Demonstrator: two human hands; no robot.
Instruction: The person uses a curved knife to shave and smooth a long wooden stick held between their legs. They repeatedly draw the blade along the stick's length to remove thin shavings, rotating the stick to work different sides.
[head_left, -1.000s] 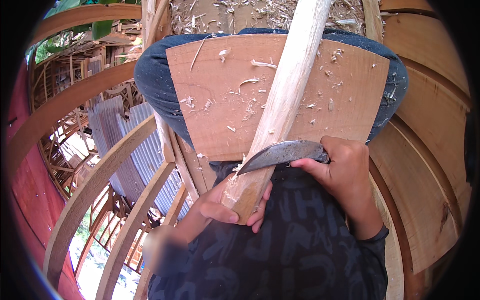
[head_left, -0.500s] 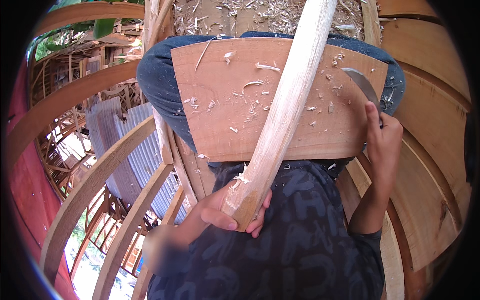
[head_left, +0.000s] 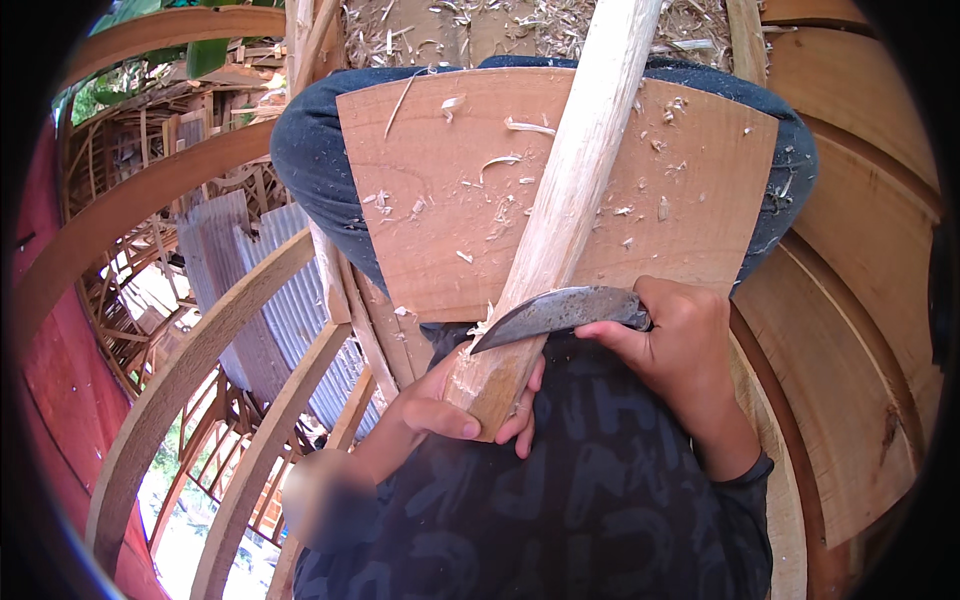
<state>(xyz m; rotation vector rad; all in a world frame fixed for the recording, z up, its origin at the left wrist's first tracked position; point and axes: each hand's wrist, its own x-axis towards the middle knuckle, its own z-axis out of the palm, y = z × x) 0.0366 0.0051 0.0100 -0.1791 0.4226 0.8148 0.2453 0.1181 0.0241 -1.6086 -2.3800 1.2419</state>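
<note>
A long pale wooden pole point(head_left: 570, 190) slants from the top of the view down toward my body, its bark off and its surface rough-hewn. My left hand point(head_left: 450, 405) is wrapped round the pole's near end. In my right hand point(head_left: 690, 335) is a curved knife point(head_left: 560, 312) with a dark, worn blade. The blade lies across the pole just above my left hand, its tip pointing left beside a tuft of curled shavings. Most of the knife's handle is hidden by my fingers. Beneath the pole, a flat wooden board point(head_left: 420, 250) rests over my lap, strewn with shavings.
Wood shavings point(head_left: 530, 30) cover the floor beyond my knees. Curved wooden slats point(head_left: 210, 400) run along the left, with corrugated metal sheets point(head_left: 300, 310) and scrap timber behind them. Wide wooden planks point(head_left: 860, 280) rise close on the right.
My right hand has brought the knife down and left, from over the board's right side onto the pole's near end. My left hand keeps its grip, shifting slightly upward with the pole.
</note>
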